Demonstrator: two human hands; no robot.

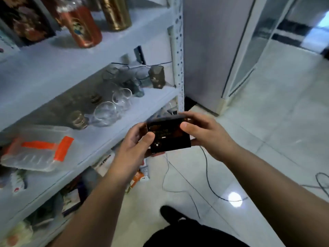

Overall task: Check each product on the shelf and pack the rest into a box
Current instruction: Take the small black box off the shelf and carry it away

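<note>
The small dark package is held in the air by both hands, just off the front right corner of the rack's middle shelf and above the tiled floor. Its printed top face is turned up toward the camera, and the print is too blurred to read. The left hand grips the package's left end, with the thumb lying across the top face and the fingers curled underneath. The right hand grips the right end, with the thumb pressed on the upper right edge and the fingers wrapped round the far side and beneath.

On the middle shelf, a clear plastic tub with orange clips lies near the front edge at the left. Several clear glass cups stand near the middle, some of them touching. A small brown carton stands upright at the back right corner. On the upper shelf, a red tin and a gold tin stand near each other, the gold one further back. The lower shelves hold packets, too blurred to tell apart.

Thin cables trail over the floor below the hands, and a black shoe stands on the tiles at the bottom of the view
</note>
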